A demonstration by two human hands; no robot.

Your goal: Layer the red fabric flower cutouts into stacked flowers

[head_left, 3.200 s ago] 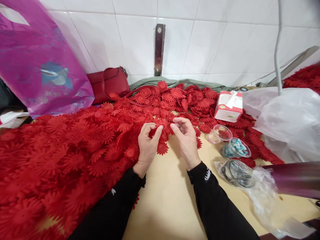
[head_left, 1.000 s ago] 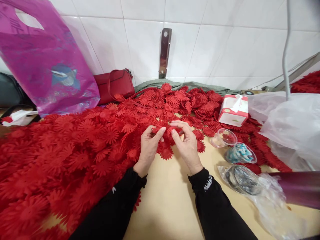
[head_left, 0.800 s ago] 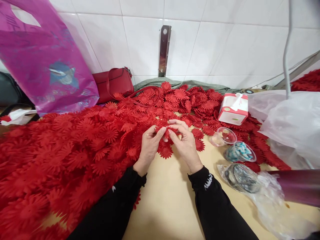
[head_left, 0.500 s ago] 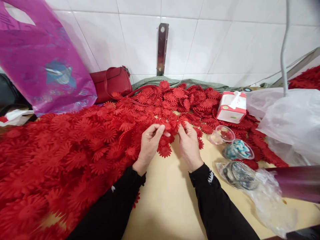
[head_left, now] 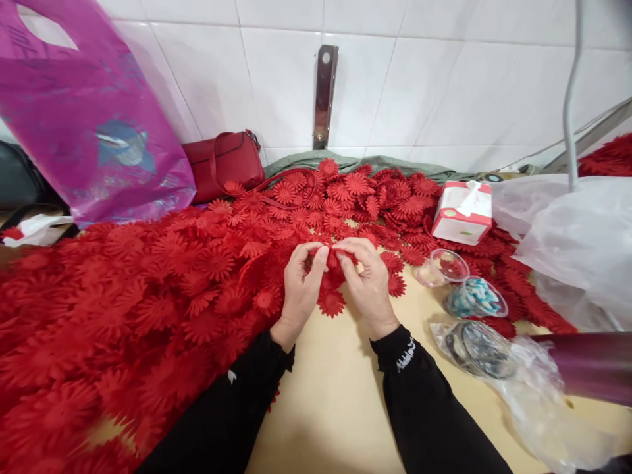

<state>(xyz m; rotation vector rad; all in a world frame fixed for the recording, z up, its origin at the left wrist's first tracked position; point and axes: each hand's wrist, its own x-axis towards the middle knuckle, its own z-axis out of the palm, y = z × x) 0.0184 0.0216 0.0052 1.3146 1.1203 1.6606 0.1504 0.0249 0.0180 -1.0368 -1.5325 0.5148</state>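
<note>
My left hand and my right hand meet above the table, fingertips nearly touching. Both pinch a red flower piece between thumbs and forefingers; the fingers cover much of it. Just below them a daisy-shaped red flower lies at the edge of the heap. To the left spreads a large heap of red flowers, many with small holes in their centres, and it runs on behind my hands.
At right stand a tissue box, a clear cup, a cup of blue-white pieces and a round clear container on plastic wrap. A red handbag and purple bag stand at back left, before the tiled wall.
My right hand has moved left, its fingertips now meeting those of my left hand at the red flower piece. The whole view has shifted slightly.
</note>
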